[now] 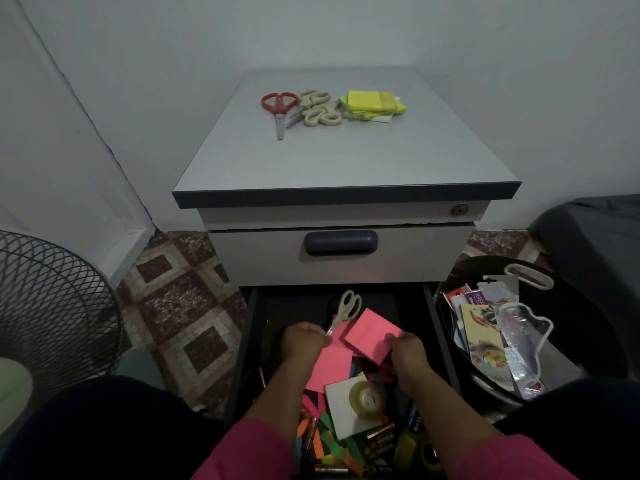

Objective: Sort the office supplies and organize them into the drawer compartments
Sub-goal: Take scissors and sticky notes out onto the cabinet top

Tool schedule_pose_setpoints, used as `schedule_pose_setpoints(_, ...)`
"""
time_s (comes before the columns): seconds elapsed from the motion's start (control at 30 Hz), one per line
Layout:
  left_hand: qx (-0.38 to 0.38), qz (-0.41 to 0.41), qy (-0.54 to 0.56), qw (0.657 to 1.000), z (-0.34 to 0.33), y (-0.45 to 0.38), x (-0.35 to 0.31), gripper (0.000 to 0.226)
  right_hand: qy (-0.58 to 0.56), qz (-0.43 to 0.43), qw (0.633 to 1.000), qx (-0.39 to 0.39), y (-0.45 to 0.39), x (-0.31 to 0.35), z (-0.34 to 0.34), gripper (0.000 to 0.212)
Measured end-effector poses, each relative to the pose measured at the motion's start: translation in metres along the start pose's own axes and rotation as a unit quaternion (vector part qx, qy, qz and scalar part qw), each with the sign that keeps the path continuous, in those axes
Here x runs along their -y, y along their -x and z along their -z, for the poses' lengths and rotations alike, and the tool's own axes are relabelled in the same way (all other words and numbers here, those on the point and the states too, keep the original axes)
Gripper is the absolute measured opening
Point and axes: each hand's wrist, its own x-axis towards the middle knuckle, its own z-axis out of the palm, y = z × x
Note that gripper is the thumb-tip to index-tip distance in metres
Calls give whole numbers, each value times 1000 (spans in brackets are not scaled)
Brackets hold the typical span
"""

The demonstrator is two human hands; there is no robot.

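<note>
Over open dark bottom drawer (250, 341) of loose supplies: right hand (408, 355) fingers clamped on pink sticky-note pad (372, 336), left hand (303, 341) fingers curled on beige-handled scissors (346, 310) w/ second pink pad (327, 367); beyond, on grey cabinet surface (346, 161), red-handled scissors (279, 110), yellow-green sticky notes (372, 105)

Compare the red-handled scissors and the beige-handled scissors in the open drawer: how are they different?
The red-handled scissors lie free on the cabinet top, handles away from the person. The beige-handled scissors are down in the drawer, blade tips hidden at the left hand. Both are closed.
</note>
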Motion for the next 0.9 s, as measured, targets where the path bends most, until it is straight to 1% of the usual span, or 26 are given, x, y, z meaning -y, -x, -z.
schedule_pose_setpoints(0.07, -3, 21, 24, 999, 4, 0, 0, 21, 39, 8, 999, 9, 0, -4, -5, 12)
schedule_pose_setpoints(0.13, -4, 36, 40, 999, 4, -1, 1, 20, 71, 29, 997, 9, -3, -6, -10, 17)
schedule_pose_setpoints(0.23, -4, 48, 61, 997, 2, 0, 1, 19, 145, 69, 987, 6, -3, -5, -17, 11)
schedule_pose_setpoints(0.27, -6, 48, 69, 996, 1, 0, 0, 19, 165, 76, 983, 4, -2, -4, -18, 13)
schedule_pose_setpoints(0.33, -11, 50, 79, 996, 1, 1, 0, 20, 174, 75, 982, 5, -2, -4, -20, 24)
schedule_pose_setpoints(0.43, -4, 48, 86, 995, 0, 2, 2, 21, 138, 30, 990, 3, -7, -10, -29, 40)
schedule_pose_setpoints(0.5, -1, 50, 91, 995, 0, 4, 3, 20, 96, -10, 995, 0, -11, -14, -34, 45)
schedule_pose_setpoints(0.57, -2, 50, 85, 995, 0, 5, 3, 20, 59, -40, 997, 1, -13, -16, -35, 41)
schedule_pose_setpoints(0.77, 0, 48, 59, 997, -2, 4, 5, 21, 29, -103, 994, 34, -12, -10, -28, 20)
schedule_pose_setpoints(0.9, 8, 50, 45, 998, -2, 3, 5, 19, 31, -140, 988, 62, -9, -6, -29, 22)
